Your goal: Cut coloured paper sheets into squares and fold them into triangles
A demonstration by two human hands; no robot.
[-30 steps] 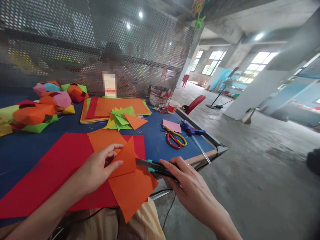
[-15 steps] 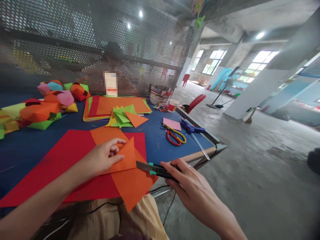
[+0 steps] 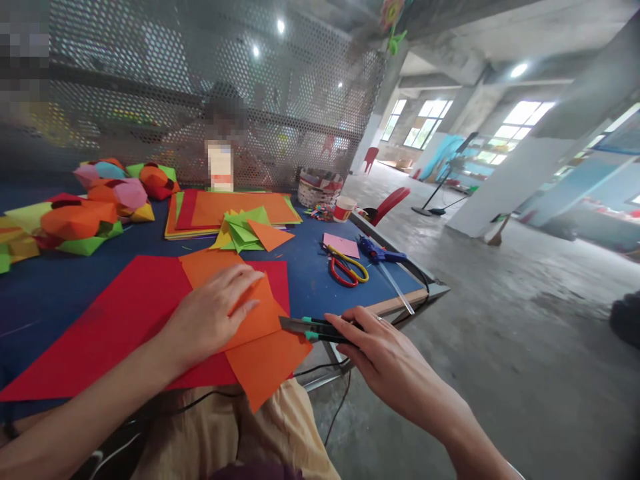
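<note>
My left hand (image 3: 217, 310) rests on the folded orange paper (image 3: 255, 317), its fingers bent and pressing the flap down. My right hand (image 3: 377, 343) is closed on the dark handles of a utility knife or scissors-like cutter with green accents (image 3: 310, 328); its blade tip touches the right edge of the orange flap. Under the flap, more of the orange sheet (image 3: 265, 373) spreads over the table's front edge. A large red sheet (image 3: 115, 320) lies beneath it. Which exact tool my right fingers hold is partly hidden.
Scissors with red and yellow handles (image 3: 349, 265), a pink paper (image 3: 341, 245) and a blue glue gun (image 3: 383, 251) lie at the right. Behind are stacked coloured sheets (image 3: 230, 208), green folded pieces (image 3: 245, 230), a basket (image 3: 320, 187) and a cup (image 3: 344, 209). Paper shapes (image 3: 80, 223) sit left.
My left hand has slid slightly right and lies flatter over the orange flap. The tool in my right hand has shifted slightly right and up.
</note>
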